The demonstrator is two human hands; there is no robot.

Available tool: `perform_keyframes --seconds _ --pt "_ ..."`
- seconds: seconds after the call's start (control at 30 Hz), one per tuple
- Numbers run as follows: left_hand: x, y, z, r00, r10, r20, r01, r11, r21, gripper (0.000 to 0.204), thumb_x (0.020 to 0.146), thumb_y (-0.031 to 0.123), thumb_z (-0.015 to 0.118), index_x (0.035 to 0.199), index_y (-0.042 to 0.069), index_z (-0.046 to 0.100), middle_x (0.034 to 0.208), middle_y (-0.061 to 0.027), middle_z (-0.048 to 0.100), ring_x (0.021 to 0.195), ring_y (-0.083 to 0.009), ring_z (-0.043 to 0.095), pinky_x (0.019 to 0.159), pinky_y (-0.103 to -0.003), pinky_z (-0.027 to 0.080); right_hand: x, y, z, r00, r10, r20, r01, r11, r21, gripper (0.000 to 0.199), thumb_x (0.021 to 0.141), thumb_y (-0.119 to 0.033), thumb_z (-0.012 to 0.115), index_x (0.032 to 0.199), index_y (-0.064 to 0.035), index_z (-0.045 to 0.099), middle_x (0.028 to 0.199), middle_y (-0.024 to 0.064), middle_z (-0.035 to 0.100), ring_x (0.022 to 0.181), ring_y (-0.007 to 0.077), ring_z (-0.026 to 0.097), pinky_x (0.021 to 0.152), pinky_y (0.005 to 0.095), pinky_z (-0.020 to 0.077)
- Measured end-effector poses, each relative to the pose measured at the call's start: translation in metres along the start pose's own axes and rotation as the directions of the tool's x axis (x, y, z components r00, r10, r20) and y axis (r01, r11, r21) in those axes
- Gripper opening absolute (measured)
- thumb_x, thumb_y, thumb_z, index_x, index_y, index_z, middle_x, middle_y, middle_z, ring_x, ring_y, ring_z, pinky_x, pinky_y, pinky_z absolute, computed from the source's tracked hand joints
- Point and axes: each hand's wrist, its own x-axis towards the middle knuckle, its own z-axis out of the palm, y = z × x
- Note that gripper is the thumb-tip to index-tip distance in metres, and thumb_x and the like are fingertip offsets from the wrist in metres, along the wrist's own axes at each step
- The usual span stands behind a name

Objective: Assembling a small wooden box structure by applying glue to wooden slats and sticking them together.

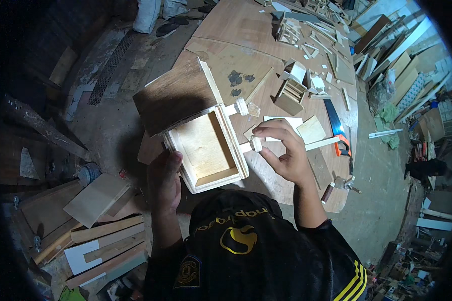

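Observation:
A small wooden box [203,148] is held up in front of me, its open pale plywood inside facing me. A dark brown panel [173,98] covers its far part. Two short stubs stick out of its right side, each ending in a pale round wooden wheel. My left hand [164,183] grips the box's left edge, thumb on the rim and fingers hidden behind. My right hand [289,158] pinches the nearer wheel [256,144] between thumb and fingers. Farther off, the other wheel [241,106] is untouched.
Behind the box spreads a wooden worktable [226,32]. On it lie a handsaw [335,120] with an orange-black handle, small wooden assemblies [290,95], scraps and a clamp-like tool [341,184]. Boards [98,200] are piled at lower left; more planks [402,55] lean at the right.

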Motion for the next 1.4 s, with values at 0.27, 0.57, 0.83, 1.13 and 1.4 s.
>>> perform_keyframes --seconds 0.27,0.57,0.83,1.13,1.4 --pt "-0.002 0.002 0.001 1.000 0.009 -0.011 -0.009 1.000 0.006 0.047 0.090 0.022 0.065 0.125 -0.007 0.052 0.123 -0.0146 0.059 0.117 -0.0223 0.055 0.104 -0.038 0.039 -0.003 0.002 -0.001 1.000 0.027 -0.008 -0.027 0.998 -0.054 0.042 0.077 -0.010 0.073 0.117 -0.0080 0.060 0.113 0.0108 0.063 0.102 0.0273 0.059 0.087 0.0360 0.0456" --pt "-0.002 0.000 0.000 0.999 0.004 -0.038 -0.004 1.000 -0.004 0.045 0.088 0.022 0.067 0.122 -0.007 0.055 0.123 -0.0138 0.059 0.117 -0.0228 0.055 0.103 -0.037 0.040 -0.011 -0.001 0.005 0.934 0.349 0.075 -0.332 0.769 0.546 0.051 0.081 -0.012 0.073 0.127 -0.0020 0.055 0.113 0.0093 0.063 0.104 0.0151 0.057 0.084 0.0293 0.0450" --pt "-0.005 -0.002 -0.001 0.999 0.005 -0.047 -0.005 1.000 0.014 0.044 0.089 0.019 0.065 0.123 -0.007 0.054 0.122 -0.0144 0.060 0.117 -0.0226 0.055 0.103 -0.037 0.040 -0.015 0.000 0.009 0.945 0.327 0.018 -0.306 0.863 0.401 0.038 0.082 -0.016 0.073 0.117 -0.0031 0.063 0.102 0.0071 0.067 0.095 0.0135 0.060 0.083 0.0284 0.0460" --pt "-0.009 -0.003 -0.001 0.999 0.019 -0.050 -0.019 1.000 -0.004 0.045 0.088 0.021 0.067 0.122 -0.007 0.055 0.122 -0.0137 0.060 0.116 -0.0217 0.055 0.103 -0.036 0.040 -0.014 -0.002 0.009 0.951 0.309 0.026 -0.299 0.893 0.336 0.036 0.081 -0.018 0.074 0.113 -0.0051 0.066 0.098 0.0065 0.068 0.088 0.0127 0.060 0.081 0.0280 0.0466" --pt "-0.010 0.001 0.003 0.997 0.018 -0.071 -0.019 1.000 -0.014 0.046 0.087 0.022 0.069 0.121 -0.006 0.056 0.121 -0.0130 0.060 0.115 -0.0214 0.056 0.104 -0.035 0.039 -0.013 -0.003 0.009 0.954 0.296 0.056 -0.292 0.867 0.403 0.051 0.080 -0.015 0.074 0.127 -0.0038 0.056 0.108 0.0095 0.066 0.095 0.0145 0.060 0.083 0.0289 0.0453"
